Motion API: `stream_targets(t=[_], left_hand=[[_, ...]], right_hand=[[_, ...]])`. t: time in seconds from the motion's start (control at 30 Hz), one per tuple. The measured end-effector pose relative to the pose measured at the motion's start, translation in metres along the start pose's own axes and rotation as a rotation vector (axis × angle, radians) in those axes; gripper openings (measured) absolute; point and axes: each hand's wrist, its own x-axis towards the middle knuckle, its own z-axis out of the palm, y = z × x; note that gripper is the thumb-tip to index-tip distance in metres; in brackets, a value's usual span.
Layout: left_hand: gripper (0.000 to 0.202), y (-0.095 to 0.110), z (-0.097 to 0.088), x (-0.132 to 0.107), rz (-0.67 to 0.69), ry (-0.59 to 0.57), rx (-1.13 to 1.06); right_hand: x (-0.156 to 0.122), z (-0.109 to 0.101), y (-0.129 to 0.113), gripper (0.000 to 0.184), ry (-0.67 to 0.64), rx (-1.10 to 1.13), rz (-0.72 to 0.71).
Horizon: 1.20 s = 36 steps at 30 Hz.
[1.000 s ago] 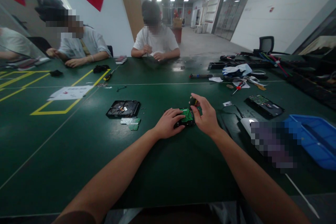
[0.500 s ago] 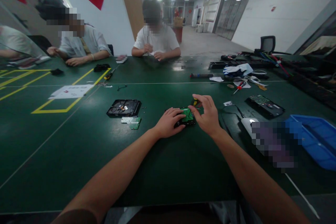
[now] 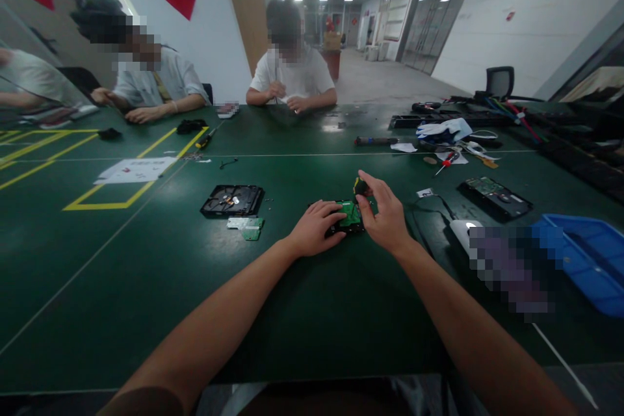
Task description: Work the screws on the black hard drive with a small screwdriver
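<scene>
A hard drive with a green circuit board (image 3: 348, 216) lies on the green table (image 3: 302, 312) in front of me. My left hand (image 3: 316, 229) rests flat on its left side, fingers stretched over the board. My right hand (image 3: 384, 216) pinches the black and yellow handle of a small screwdriver (image 3: 359, 188) held upright over the drive's right part; its tip is hidden.
An opened black hard drive (image 3: 233, 200) and a loose green circuit board (image 3: 246, 227) lie to the left. Another drive (image 3: 494, 197) and a blue tray (image 3: 580, 260) are on the right, tools and cables (image 3: 453, 136) behind. Two people (image 3: 292, 71) sit across the table.
My right hand's fingers have shifted around the screwdriver handle, twisting it slightly. My left hand has stayed on the drive.
</scene>
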Motion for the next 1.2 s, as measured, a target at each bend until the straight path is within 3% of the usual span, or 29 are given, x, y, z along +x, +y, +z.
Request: stream_targets(t=[0.27, 0.5, 0.73, 0.97, 1.2], left_hand=[[0.048, 0.0020, -0.0017, 0.0004, -0.011, -0.018, 0.005], [0.047, 0.0020, -0.0016, -0.0001, -0.007, -0.012, 0.017], [0.049, 0.0003, -0.0002, -0.0004, -0.007, -0.015, 0.023], [0.047, 0.0017, -0.0028, 0.0006, -0.009, -0.013, 0.003], [0.050, 0.0010, -0.0013, 0.0000, -0.005, -0.016, 0.015]], right_hand=[[0.0012, -0.0011, -0.0001, 0.043, 0.044, -0.005, 0.022], [0.0012, -0.0030, -0.0038, 0.048, -0.006, 0.038, -0.024], [0.0026, -0.0040, -0.0024, 0.043, 0.050, 0.015, -0.012], [0.0007, -0.0010, 0.0006, 0.051, -0.045, 0.100, -0.009], [0.0019, -0.0021, -0.0019, 0.042, 0.019, 0.041, -0.016]])
